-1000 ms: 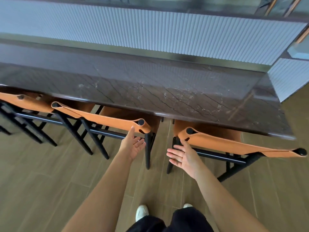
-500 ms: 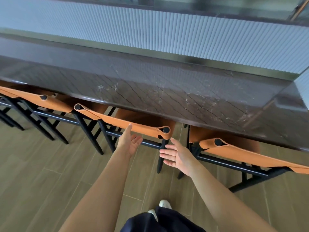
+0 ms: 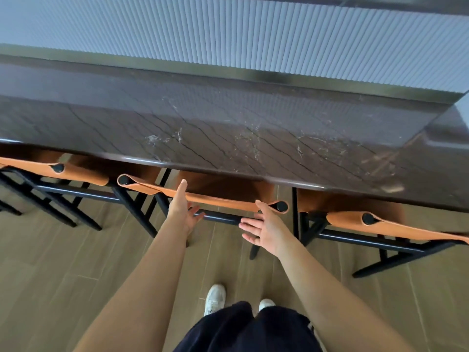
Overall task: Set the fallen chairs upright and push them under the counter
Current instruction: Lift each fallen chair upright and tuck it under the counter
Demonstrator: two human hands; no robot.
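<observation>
Tan leather forms the back strap of the middle chair, which stands upright at the centre of the frame, its seat already in shadow beneath the dark veined stone counter. Two matching chairs flank it: the left chair at the middle left edge and the right chair at the middle right, both upright and tucked in as well. No chair in view lies fallen.

The left hand is wide, fingers straight, its thumb raised across the strap. The right hand is likewise spread flat, thumb against the strap near its black end cap. Neither hand grips anything; whether the palms press the strap firmly I cannot tell.

This looks like the closing push. The risks from here are modest but real. An uneven shove from one hand could swing the black frame sideways into the right chair, which stands near. Pressure high on a soft strap may tilt the chair rather than slide it over the wood-look floor. Thumbs left on top could be caught between the strap and the counter's edge.
</observation>
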